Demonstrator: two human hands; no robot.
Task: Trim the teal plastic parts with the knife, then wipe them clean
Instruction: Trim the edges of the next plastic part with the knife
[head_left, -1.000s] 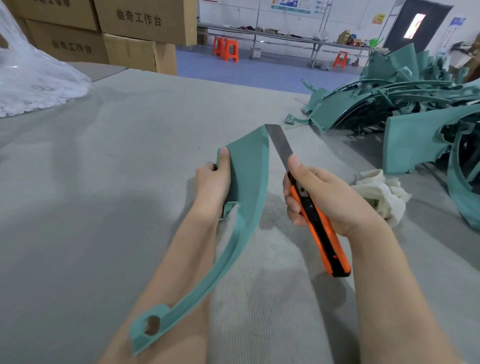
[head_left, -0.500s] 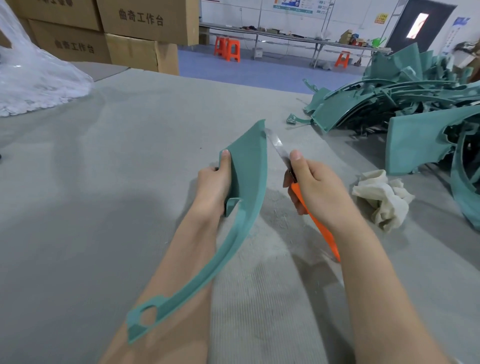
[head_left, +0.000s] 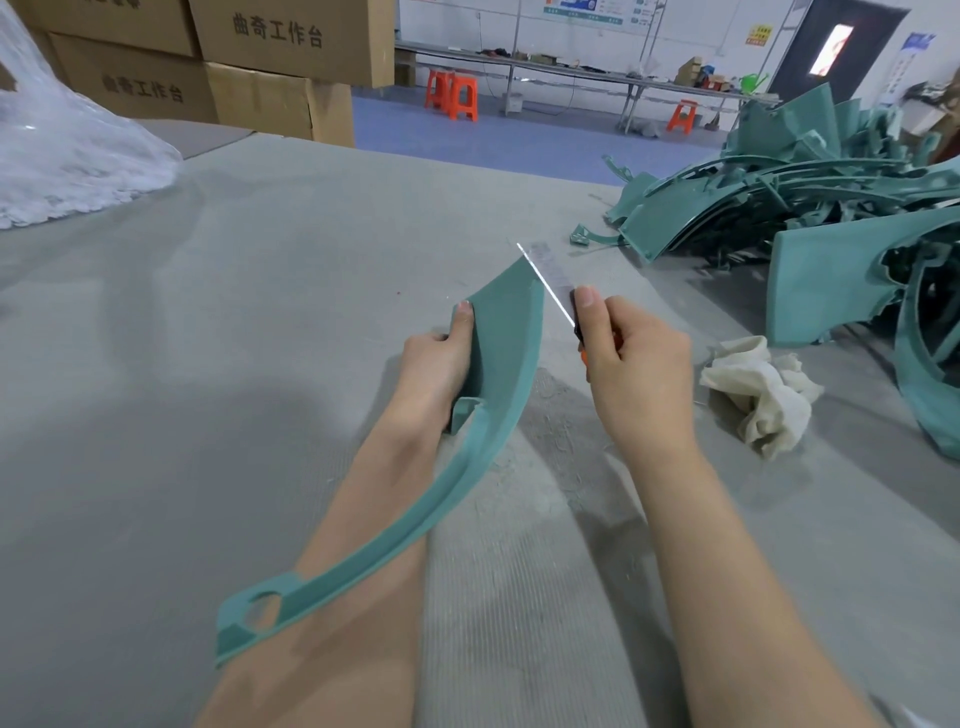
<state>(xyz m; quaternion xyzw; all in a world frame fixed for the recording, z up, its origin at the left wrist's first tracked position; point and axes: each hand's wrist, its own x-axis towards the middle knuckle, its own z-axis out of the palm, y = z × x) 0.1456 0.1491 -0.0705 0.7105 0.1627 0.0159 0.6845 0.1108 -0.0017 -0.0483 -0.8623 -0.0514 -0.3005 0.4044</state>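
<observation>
Both hands are occupied in the head view: the left hand (head_left: 436, 364) grips the curved teal part (head_left: 506, 338) above the table, long axis running bodyward; the right hand (head_left: 639, 374) clutches the knife (head_left: 548, 283), blade against the part's upper right edge.

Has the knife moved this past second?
Yes. Against the rag, which stayed put, the knife swung left: its blade now lies along the right edge of the teal part, and its orange handle is mostly hidden behind the right hand.
</observation>
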